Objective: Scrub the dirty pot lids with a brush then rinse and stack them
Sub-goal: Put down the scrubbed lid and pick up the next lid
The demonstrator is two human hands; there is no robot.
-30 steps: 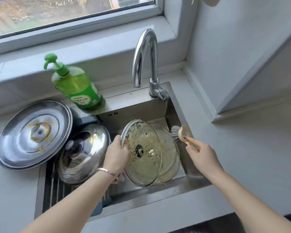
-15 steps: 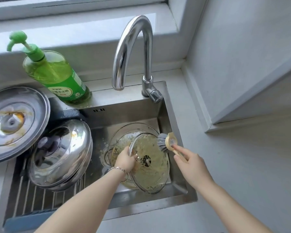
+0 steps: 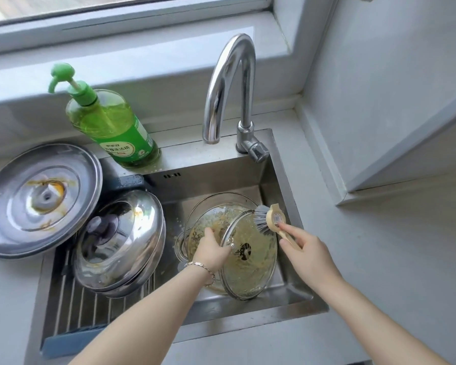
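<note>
1. Glass pot lid (image 3: 250,264) propped on edge in right half of sink (image 3: 221,180), tilted, dirty face toward the right and coated all over in yellowish residue.
2. Left hand (image 3: 212,250) clamped on that lid's left rim, fingers curled round the edge, bracelet at wrist.
3. Right hand (image 3: 307,252) gripping the brush (image 3: 267,219) by its pale handle, index finger stretched toward the head. Grey bristles touching lid's upper rim.
4. Second glass lid (image 3: 208,214) lying behind and under the held one on basin floor, same yellowish smear.
5. Domed steel lid (image 3: 119,238) resting on drying rack (image 3: 77,306) over left half of sink. Large flat steel lid (image 3: 37,196) with brown stains just beside it, partly on the surface (image 3: 379,259), partly over sink edge.
6. Green soap bottle (image 3: 113,127) on back ledge, near faucet (image 3: 229,83). No water seen running.
7. Step in hand, as judged: scrubbing first glass lid, only starting. Residue unbroken across the face, nothing looking rinsed or stacked.
8. Next move, as judged: brush strokes down and across from the rim, pressing into the face, with firm counter-hold from left hand so lid does not pivot or slide. Slick glass, so likely slippery. Afterwards faucet on, lid turned under the stream, then three more lids to do.
</note>
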